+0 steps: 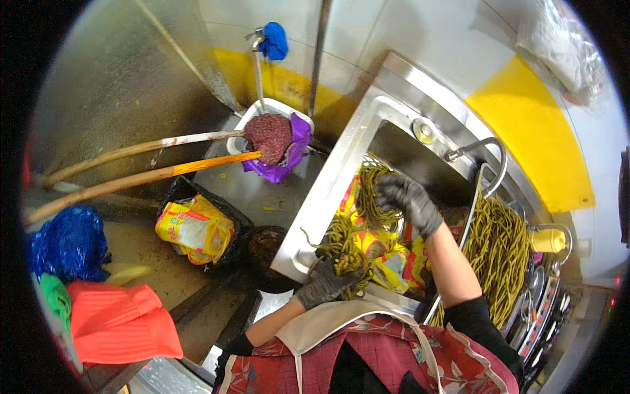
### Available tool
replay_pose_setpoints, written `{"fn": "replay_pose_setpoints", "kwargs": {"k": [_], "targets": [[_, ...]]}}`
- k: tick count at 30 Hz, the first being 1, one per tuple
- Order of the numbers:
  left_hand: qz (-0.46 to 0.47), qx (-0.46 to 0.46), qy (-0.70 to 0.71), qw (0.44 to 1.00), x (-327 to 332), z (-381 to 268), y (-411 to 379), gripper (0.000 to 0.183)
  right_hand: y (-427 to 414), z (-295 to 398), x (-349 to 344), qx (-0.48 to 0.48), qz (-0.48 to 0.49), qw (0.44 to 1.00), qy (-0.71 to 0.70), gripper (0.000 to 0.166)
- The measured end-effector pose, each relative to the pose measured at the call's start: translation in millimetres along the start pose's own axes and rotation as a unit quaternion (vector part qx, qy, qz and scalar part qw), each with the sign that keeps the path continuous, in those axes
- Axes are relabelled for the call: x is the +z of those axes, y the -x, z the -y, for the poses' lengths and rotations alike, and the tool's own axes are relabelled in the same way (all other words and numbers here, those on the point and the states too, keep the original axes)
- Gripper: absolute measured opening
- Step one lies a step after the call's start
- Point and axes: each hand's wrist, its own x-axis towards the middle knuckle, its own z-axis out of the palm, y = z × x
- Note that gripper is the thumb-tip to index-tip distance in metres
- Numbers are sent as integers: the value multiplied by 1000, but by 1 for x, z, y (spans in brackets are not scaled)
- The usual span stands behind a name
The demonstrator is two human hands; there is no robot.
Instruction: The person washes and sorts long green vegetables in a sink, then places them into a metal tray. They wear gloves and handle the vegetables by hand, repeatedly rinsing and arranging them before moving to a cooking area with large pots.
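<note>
Olive-green long beans, seemingly pickled, lie in looped bunches in the stainless steel sink (pixel 315 202). My left hand (pixel 325 283), in a dark grey glove, grips a knotted bunch of beans (pixel 348 262) at the sink's near left corner. Farther in, my right hand (pixel 411 202), gloved alike, rests its fingers against a second bunch of beans (pixel 370 192). Its thumb is hidden, so I cannot tell whether it grips them. Beneath and between the hands are yellow-and-red plastic packets (pixel 389 266). Part of a lattice-edged basket (pixel 373 160) shows behind the second bunch.
A heap of long beans (pixel 497 246) lies right of my right forearm, beyond a metal rim. The curved faucet (pixel 497 143) arches over the sink's far side. Leftward stand a black-lined bin (pixel 241 216) holding a packet (pixel 194 229), and a dark red mop head (pixel 268 135) on a white bucket (pixel 235 144).
</note>
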Motion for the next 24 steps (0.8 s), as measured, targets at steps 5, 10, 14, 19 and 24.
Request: {"fn": "replay_pose_setpoints", "kwargs": {"k": [5, 10, 14, 19, 24], "targets": [[-20, -17, -42, 999, -4, 10, 0, 29, -68, -90, -118, -2, -94, 828, 553, 52], [20, -32, -142, 989, -4, 24, 7, 34, -130, -101, -86, 57, 24, 664, 745, 90], [14, -57, -96, 994, -10, 17, 4, 35, -181, -172, -152, 239, 40, 693, 679, 106], [34, -87, 35, 995, -7, 30, 0, 33, -133, -223, -179, 229, -41, 790, 567, 96], [5, -127, 120, 985, -2, 28, 4, 31, -45, -221, -144, 237, -88, 760, 599, 71]]}}
